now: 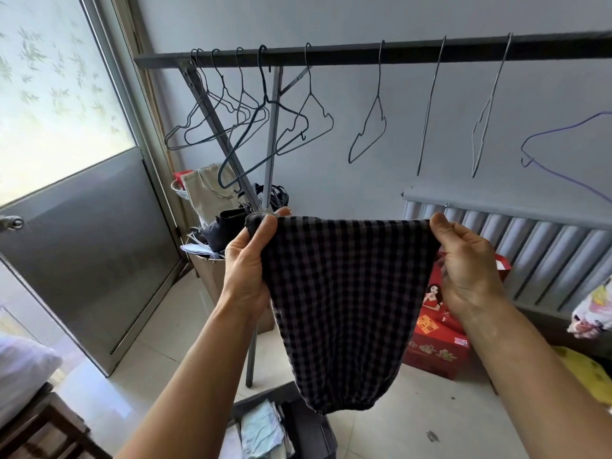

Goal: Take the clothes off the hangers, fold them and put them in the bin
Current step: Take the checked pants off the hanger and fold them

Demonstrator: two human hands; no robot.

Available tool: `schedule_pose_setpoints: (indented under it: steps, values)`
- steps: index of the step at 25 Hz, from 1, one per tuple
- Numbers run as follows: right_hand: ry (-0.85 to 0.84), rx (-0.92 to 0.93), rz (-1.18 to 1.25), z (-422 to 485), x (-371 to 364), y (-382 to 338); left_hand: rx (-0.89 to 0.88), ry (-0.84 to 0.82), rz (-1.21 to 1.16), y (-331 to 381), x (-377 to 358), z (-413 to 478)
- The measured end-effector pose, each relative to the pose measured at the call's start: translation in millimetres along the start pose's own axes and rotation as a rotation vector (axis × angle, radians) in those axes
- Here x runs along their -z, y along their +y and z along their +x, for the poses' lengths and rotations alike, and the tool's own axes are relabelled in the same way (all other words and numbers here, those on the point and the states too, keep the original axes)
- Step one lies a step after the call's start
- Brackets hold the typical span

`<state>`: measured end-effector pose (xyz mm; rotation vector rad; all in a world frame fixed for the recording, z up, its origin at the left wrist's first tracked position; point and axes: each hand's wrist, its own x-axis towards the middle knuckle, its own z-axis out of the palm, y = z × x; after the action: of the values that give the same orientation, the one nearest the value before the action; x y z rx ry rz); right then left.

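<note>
Across the top of the frame the rail (364, 54) carries only bare hangers (251, 117). At centre, the checked garment (344, 299) hangs, pinched at its corners by the left hand (248, 260) and right hand (463, 260), unfolded. At bottom centre the bin (308, 429) holds folded clothes (261, 432).

The left hand (246, 260) and right hand (470, 263) are bare, both forearms uncovered as far as visible
</note>
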<state>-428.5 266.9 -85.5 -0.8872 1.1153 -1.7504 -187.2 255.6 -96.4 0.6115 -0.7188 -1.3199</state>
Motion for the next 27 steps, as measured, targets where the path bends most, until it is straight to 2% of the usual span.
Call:
schedule_pose_setpoints:
  steps: [3, 7, 11, 13, 16, 18, 22, 27]
  values:
    - [-0.041, -0.014, 0.061, -0.4, -0.1, -2.3, 0.015, 0.036, -0.075, -3.7, -1.6, -0.1]
    - [-0.076, -0.036, 0.114, -1.0, -0.7, -5.2, -0.061, 0.052, 0.021, -2.4, -2.7, 2.0]
    - [-0.101, -0.026, 0.139, 2.5, 4.5, -11.6, -0.129, -0.113, 0.194, 7.6, -4.8, -2.3]
    - [-0.209, 0.007, 0.176, 2.3, 6.3, -13.2, -0.120, -0.214, 0.275, 13.6, -4.3, -4.2]
    - [-0.470, 0.045, -0.010, -3.1, 6.5, -12.7, -0.072, -0.299, 0.426, 15.4, 1.3, -1.8]
    - [-0.533, 0.076, -0.213, -6.4, 5.9, -12.4, -0.011, -0.304, 0.491, 14.0, 4.4, -1.3]
    - [-0.498, 0.067, -0.363, -4.9, 5.8, -11.6, 0.080, -0.292, 0.507, 11.8, 10.6, 0.2]
    - [-0.427, 0.086, -0.429, -6.4, 3.9, -7.4, 0.074, -0.271, 0.544, 8.5, 19.4, 5.5]
